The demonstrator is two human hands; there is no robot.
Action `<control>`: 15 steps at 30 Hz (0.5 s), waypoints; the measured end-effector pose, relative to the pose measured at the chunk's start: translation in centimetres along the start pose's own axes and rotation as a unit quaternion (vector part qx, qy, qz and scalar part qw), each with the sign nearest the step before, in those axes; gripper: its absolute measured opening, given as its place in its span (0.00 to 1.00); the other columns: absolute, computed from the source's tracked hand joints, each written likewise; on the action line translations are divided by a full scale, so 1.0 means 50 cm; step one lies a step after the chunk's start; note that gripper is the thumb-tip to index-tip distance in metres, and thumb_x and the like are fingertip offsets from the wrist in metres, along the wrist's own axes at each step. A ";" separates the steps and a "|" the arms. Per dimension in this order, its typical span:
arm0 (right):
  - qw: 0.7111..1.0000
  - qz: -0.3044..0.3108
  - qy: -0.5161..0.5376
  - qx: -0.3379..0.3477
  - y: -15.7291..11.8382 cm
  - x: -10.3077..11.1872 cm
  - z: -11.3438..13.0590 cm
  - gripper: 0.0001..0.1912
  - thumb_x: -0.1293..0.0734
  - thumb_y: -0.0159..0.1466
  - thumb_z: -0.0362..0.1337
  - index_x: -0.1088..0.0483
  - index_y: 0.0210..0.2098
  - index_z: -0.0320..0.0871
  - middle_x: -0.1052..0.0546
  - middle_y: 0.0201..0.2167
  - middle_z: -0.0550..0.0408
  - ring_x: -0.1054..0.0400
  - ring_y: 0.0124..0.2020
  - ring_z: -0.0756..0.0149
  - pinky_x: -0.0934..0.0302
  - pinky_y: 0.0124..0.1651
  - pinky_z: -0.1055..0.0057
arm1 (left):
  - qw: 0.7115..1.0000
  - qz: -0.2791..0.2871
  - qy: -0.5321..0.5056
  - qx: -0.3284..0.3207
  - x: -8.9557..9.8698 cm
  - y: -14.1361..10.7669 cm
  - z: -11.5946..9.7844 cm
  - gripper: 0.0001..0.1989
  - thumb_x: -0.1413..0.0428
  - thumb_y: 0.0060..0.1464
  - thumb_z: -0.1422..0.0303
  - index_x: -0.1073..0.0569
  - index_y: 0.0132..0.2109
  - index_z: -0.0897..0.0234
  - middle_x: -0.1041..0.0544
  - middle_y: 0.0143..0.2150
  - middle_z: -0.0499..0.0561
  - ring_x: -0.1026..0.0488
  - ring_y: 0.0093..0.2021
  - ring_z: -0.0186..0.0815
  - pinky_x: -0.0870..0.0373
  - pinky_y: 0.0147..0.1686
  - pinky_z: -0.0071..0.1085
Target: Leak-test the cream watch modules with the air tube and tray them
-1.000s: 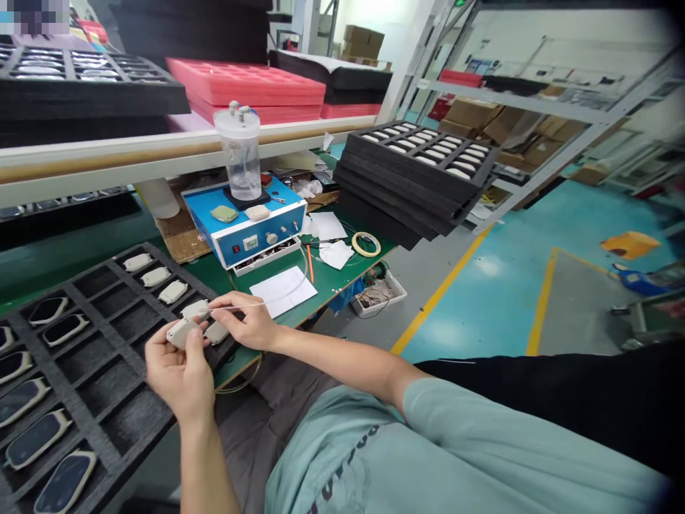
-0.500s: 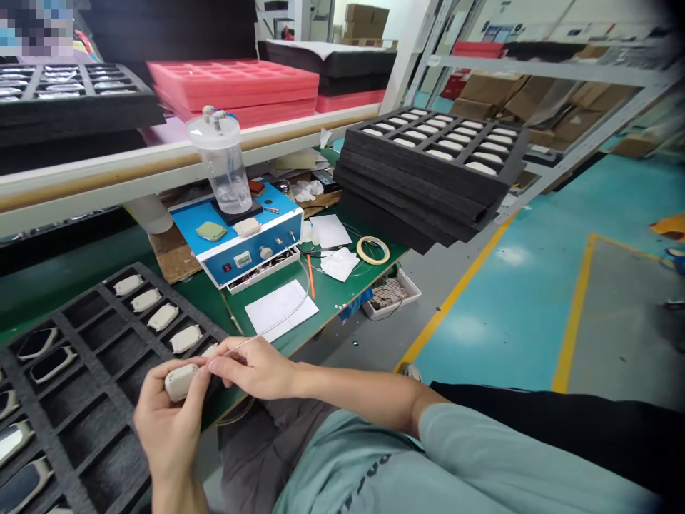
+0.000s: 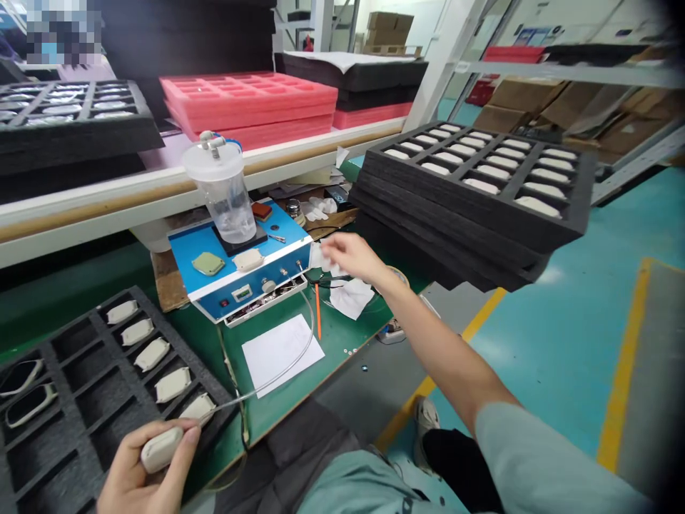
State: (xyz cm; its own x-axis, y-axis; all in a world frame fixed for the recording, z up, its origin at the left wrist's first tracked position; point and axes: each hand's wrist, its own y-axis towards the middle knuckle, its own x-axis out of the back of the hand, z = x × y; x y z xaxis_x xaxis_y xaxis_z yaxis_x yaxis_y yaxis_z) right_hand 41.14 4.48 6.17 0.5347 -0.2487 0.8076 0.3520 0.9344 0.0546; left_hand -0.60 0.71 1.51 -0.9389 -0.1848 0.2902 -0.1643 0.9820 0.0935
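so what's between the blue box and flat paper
In the head view, a narrow white tray, a strip of green table and a curving clear tube

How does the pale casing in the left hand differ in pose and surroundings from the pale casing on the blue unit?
The held casing is tilted between the thumb and fingers of the left hand; the resting casing lies flat on the blue unit. Fingers partly cover the held casing, while nothing covers the resting casing. Both are cream-coloured.
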 end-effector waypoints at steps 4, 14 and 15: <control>0.996 -0.010 -0.088 -0.020 0.220 -0.012 -0.015 0.17 0.33 0.73 0.36 0.27 0.59 0.37 0.23 0.61 0.41 0.29 0.63 0.54 0.35 0.67 0.53 | 1.000 -0.001 0.002 -0.011 0.004 0.006 0.005 0.23 0.25 0.40 0.54 0.23 0.38 0.60 0.16 0.33 0.50 0.18 0.34 0.37 0.20 0.34 0.25; 0.967 0.004 -0.253 -0.012 0.233 0.015 -0.024 0.14 0.33 0.72 0.34 0.26 0.55 0.35 0.22 0.55 0.37 0.28 0.59 0.51 0.31 0.61 0.54 | 0.996 0.014 0.048 -0.075 0.006 0.009 0.024 0.20 0.29 0.46 0.53 0.23 0.39 0.60 0.15 0.35 0.52 0.18 0.35 0.38 0.22 0.37 0.27; 0.964 -0.023 -0.266 -0.013 0.213 0.025 -0.018 0.15 0.36 0.73 0.30 0.27 0.56 0.32 0.22 0.56 0.32 0.30 0.61 0.48 0.32 0.61 0.54 | 0.995 0.018 0.050 -0.081 0.006 0.008 0.026 0.20 0.29 0.46 0.53 0.23 0.39 0.60 0.15 0.35 0.51 0.18 0.35 0.37 0.22 0.37 0.27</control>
State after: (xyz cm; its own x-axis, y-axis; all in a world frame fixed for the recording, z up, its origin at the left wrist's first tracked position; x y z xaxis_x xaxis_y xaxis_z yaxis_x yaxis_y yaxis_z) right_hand 46.26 13.88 7.25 0.0512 -0.1169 0.9918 0.3880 0.9174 0.0881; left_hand -1.34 1.11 0.39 -0.9069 -0.1610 0.3893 -0.0731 0.9702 0.2310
